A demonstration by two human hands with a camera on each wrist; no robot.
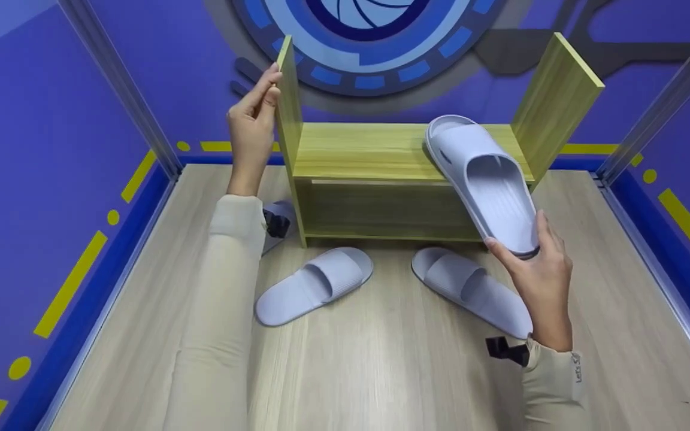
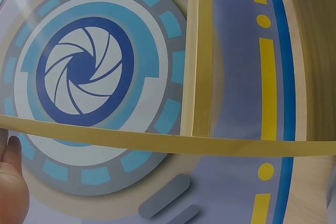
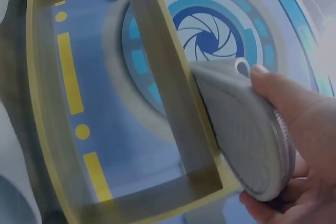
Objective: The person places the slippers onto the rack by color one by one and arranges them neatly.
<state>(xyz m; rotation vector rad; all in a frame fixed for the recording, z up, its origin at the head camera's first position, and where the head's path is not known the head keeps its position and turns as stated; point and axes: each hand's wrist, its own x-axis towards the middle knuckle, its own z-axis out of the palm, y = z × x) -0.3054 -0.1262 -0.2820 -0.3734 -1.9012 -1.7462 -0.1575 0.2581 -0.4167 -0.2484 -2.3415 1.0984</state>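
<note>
My left hand (image 1: pixel 252 131) is at the upper front corner of the small wooden shelf's left side panel (image 1: pixel 288 90), with thumb and fingers on its edge. Only part of that hand shows at the left of the left wrist view. My right hand (image 1: pixel 542 281) grips a pale grey slipper (image 1: pixel 501 191) by its heel end. The slipper slants over the right part of the upper board (image 1: pixel 363 149), toe toward the back wall. In the right wrist view, the thumb lies on one side of the slipper (image 3: pixel 241 124) and fingers curl on the other.
Two strapped slides, one on the left (image 1: pixel 315 287) and one on the right (image 1: pixel 471 290), lie on the wood-look floor (image 1: pixel 375 371) before the shelf. Another pale slipper (image 1: pixel 279 212) is partly hidden behind my left wrist. The right side panel (image 1: pixel 560 102) rises beside the held slipper.
</note>
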